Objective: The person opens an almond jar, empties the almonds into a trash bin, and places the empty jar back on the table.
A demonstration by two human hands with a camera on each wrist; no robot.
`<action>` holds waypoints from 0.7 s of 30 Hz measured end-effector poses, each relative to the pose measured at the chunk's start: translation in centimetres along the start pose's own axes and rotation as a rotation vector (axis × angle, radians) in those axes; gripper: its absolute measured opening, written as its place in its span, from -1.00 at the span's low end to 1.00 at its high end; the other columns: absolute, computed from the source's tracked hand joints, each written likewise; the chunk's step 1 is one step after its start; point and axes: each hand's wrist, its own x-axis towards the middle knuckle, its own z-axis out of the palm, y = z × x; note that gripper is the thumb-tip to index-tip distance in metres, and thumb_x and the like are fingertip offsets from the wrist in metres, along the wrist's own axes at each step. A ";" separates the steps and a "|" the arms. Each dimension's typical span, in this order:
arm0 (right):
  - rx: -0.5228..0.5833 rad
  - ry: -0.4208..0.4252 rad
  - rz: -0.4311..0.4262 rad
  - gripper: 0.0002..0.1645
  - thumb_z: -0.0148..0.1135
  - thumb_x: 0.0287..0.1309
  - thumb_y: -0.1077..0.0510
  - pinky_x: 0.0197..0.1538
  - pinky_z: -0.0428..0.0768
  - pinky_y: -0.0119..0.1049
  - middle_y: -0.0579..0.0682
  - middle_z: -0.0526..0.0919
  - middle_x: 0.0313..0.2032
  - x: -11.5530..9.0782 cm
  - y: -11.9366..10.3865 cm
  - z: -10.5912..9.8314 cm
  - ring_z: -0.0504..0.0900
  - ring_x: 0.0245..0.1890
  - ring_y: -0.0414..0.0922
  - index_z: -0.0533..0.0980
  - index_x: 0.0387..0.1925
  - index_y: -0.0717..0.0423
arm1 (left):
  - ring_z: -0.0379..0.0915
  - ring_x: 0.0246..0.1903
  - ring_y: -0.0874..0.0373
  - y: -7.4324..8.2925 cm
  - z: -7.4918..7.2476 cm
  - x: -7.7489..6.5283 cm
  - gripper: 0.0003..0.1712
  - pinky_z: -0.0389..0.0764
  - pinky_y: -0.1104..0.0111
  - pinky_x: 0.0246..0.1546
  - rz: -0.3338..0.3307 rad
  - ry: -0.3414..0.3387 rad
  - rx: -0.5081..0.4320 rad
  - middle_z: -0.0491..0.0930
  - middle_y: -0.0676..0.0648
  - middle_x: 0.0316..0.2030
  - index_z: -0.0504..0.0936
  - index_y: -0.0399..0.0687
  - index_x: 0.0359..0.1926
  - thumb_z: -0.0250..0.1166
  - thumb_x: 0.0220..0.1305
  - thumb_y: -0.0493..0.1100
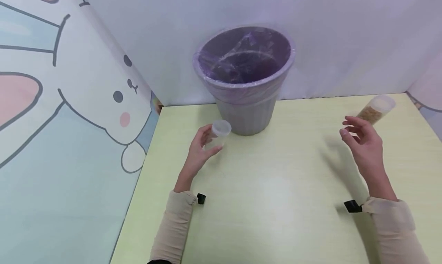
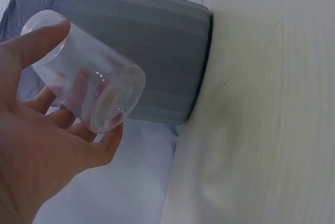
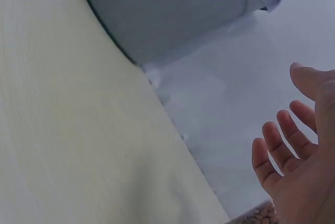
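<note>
Evidently, the left hand holds one jar (of two).

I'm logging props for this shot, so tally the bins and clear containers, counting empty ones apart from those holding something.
Bin: 1
Empty clear container: 1
Clear container holding brown pieces: 1
Total: 3

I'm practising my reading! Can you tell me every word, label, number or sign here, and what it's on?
None that can be read: not on the clear container, the container of brown bits, the bin or the cartoon wall.
Tiny marks on the left cuff: too small to read.
</note>
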 end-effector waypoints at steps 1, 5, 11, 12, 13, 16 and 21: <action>-0.016 0.012 0.009 -0.45 0.27 0.29 0.48 -0.11 0.62 -0.62 -0.06 0.68 -0.01 0.0 0.0 -0.4 0.64 -0.04 -0.25 0.50 0.31 0.34 | 0.47 0.33 -0.08 -0.1 -0.2 0.0 -0.15 0.38 -0.09 0.43 -0.011 0.011 -0.002 0.52 -0.16 0.35 0.35 -0.04 0.47 0.51 0.22 -0.33; -0.085 0.082 0.056 -0.46 0.31 0.30 0.43 -0.08 0.60 -0.67 -0.10 0.66 0.05 0.2 0.3 -1.6 0.62 0.02 -0.28 0.51 0.30 0.27 | 0.45 0.32 -0.08 -0.5 -0.8 0.2 -0.15 0.35 -0.08 0.45 -0.048 0.044 -0.012 0.50 -0.15 0.36 0.33 -0.02 0.48 0.50 0.23 -0.32; -0.061 0.240 0.132 -0.53 0.35 0.27 0.40 -0.15 0.63 -0.66 -0.06 0.60 0.07 0.9 0.7 -2.7 0.63 0.02 -0.25 0.58 0.20 0.22 | 0.42 0.35 -0.10 -1.2 -1.4 0.3 -0.13 0.30 -0.07 0.48 -0.106 0.104 0.000 0.46 -0.15 0.38 0.31 -0.03 0.50 0.49 0.23 -0.33; -0.047 0.262 0.143 -0.55 0.36 0.27 0.40 -0.16 0.64 -0.65 -0.06 0.60 0.07 1.0 0.7 -2.9 0.63 0.01 -0.24 0.59 0.18 0.21 | 0.41 0.37 -0.11 -1.3 -1.4 0.4 -0.13 0.29 -0.08 0.49 -0.117 0.115 0.001 0.45 -0.15 0.39 0.31 -0.03 0.50 0.49 0.23 -0.34; -0.031 0.284 0.150 -0.56 0.36 0.26 0.40 -0.18 0.64 -0.64 -0.05 0.60 0.06 1.1 0.8 -3.0 0.63 -0.01 -0.23 0.60 0.17 0.22 | 0.40 0.39 -0.11 -1.4 -1.5 0.4 -0.13 0.27 -0.08 0.50 -0.129 0.125 0.002 0.44 -0.15 0.40 0.31 -0.03 0.49 0.48 0.23 -0.35; 0.018 0.344 0.168 -0.58 0.37 0.24 0.42 -0.22 0.66 -0.61 -0.02 0.61 0.02 1.4 1.0 -3.6 0.63 -0.06 -0.21 0.60 0.13 0.25 | 0.35 0.45 -0.13 -1.9 -1.6 0.6 -0.14 0.24 -0.11 0.53 -0.164 0.154 -0.008 0.41 -0.15 0.42 0.30 -0.05 0.48 0.47 0.23 -0.39; 0.041 0.404 0.215 -0.60 0.36 0.24 0.42 -0.27 0.66 -0.60 -0.05 0.60 -0.01 1.5 1.3 -4.5 0.62 -0.10 -0.22 0.60 0.10 0.22 | 0.29 0.51 -0.13 -2.7 -1.8 0.7 -0.14 0.23 -0.07 0.56 -0.222 0.192 -0.005 0.39 -0.18 0.44 0.29 -0.09 0.47 0.46 0.22 -0.44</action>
